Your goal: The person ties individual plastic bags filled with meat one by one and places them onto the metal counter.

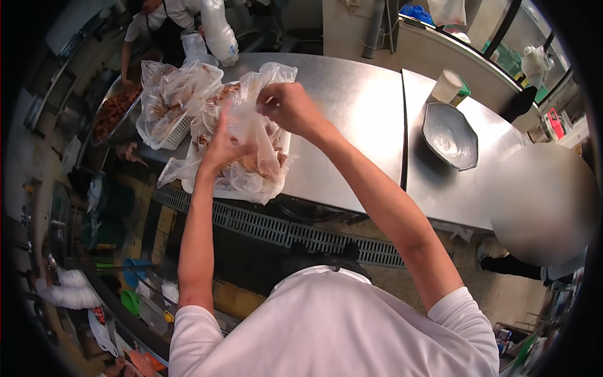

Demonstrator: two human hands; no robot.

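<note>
A clear plastic bag (250,125) stands raised over a white basket (293,146) piled with bagged brown food, perhaps meat. My right hand (290,109) is closed, its fingers pinching the upper part of this bag. On the bag's near left side is my left hand (225,149), its thumb and fingers spread apart against the plastic. More clear bags (267,182) of brown pieces fill the basket below my hands. To the left, a second white basket (179,133) holds another filled plastic bag (164,94).
The baskets stand on a steel table (352,125). A grey dish (450,137) and a white tub (446,86) sit on its right section. At the far left, another person's hand (127,83) reaches into a tray of brown food (116,110). Another person stands at right. A floor grate (260,226) runs below.
</note>
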